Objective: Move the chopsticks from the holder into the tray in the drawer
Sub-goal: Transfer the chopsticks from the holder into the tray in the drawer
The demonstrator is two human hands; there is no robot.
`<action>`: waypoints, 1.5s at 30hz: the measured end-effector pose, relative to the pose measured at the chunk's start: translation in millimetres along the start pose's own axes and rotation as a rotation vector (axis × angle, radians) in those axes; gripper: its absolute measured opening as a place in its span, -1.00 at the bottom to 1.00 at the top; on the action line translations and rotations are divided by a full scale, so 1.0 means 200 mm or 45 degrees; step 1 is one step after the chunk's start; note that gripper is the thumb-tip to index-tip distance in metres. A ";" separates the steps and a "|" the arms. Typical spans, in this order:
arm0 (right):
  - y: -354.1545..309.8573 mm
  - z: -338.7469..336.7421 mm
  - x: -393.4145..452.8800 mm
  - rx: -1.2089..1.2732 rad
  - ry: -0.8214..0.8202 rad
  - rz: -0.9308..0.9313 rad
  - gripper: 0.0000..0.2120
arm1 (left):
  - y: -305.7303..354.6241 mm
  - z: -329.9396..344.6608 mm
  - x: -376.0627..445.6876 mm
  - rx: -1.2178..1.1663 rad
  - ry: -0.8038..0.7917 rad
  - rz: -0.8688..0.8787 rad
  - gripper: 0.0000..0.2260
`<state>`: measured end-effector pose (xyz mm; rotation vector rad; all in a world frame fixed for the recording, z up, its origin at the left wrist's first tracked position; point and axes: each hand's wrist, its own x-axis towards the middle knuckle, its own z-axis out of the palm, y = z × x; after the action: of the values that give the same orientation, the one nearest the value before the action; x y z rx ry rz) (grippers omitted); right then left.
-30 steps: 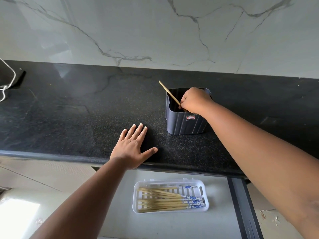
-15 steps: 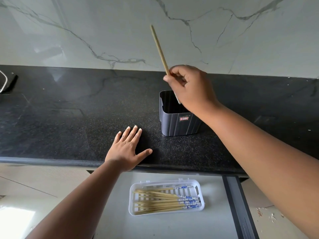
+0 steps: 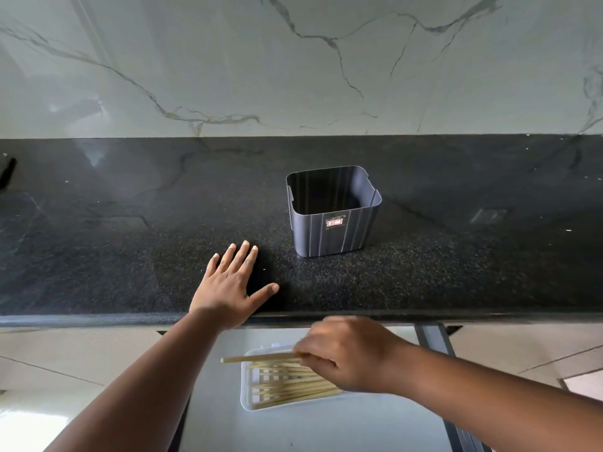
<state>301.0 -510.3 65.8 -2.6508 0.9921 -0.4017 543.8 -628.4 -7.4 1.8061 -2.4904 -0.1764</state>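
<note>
While the left hand [image 3: 228,287] lies flat with fingers spread on the black counter [image 3: 424,272], the right hand [image 3: 346,352] pinches one chopstick [image 3: 261,358] level just above the white tray [image 3: 249,404] in the open drawer [image 3: 326,425]. More chopsticks [image 3: 287,388] lie in that tray (side by side), and the dark holder [image 3: 336,236] stands upright on the counter.

Two bare arms reach in from the bottom edge, with no sleeves on them. The left hand [image 3: 228,288] and the right hand [image 3: 349,353] wear no gloves, rings or watch. The nails on the left hand's fingers [image 3: 245,247] are short and plain.
</note>
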 end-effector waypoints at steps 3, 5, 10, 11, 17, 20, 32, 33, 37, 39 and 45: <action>0.05 0.15 -0.06 -0.104 -0.231 0.114 -0.72 | 0.00 0.00 0.00 0.005 -0.009 0.000 -0.05; 0.07 0.23 -0.08 -0.165 -0.340 0.191 -0.74 | 0.00 0.00 0.00 0.011 -0.012 0.000 -0.06; 0.09 0.37 -0.07 -0.221 -0.488 0.315 -0.85 | 0.00 -0.01 0.00 0.027 -0.018 -0.005 -0.07; 0.10 0.39 -0.06 -0.226 -0.516 0.334 -0.85 | 0.00 -0.01 0.00 0.024 -0.017 -0.006 -0.07; 0.15 0.49 -0.03 -0.275 -0.551 0.438 -0.78 | 0.00 -0.01 -0.01 0.014 -0.014 -0.002 -0.07; 0.18 0.54 -0.03 -0.297 -0.557 0.441 -0.76 | 0.01 -0.02 -0.01 0.006 -0.011 -0.003 -0.09; 0.16 0.61 0.00 -0.308 -0.529 0.409 -0.79 | 0.01 -0.02 -0.01 0.020 -0.014 0.005 -0.10; 0.16 0.61 0.00 -0.306 -0.522 0.398 -0.79 | 0.01 -0.02 -0.01 0.018 -0.013 0.005 -0.10; 0.15 0.63 0.00 -0.274 -0.499 0.394 -0.78 | 0.01 -0.02 -0.01 0.028 -0.014 0.003 -0.10; 0.16 0.64 -0.01 -0.252 -0.484 0.410 -0.79 | 0.01 -0.02 -0.01 0.024 -0.017 0.005 -0.10; 0.17 0.62 -0.07 -0.188 -0.410 0.550 -0.85 | 0.01 -0.02 -0.01 0.033 -0.023 0.006 -0.12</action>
<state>314.7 -505.0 -62.6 -2.4136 1.4737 0.1929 543.4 -626.1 -2.5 1.8163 -2.5207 -0.1619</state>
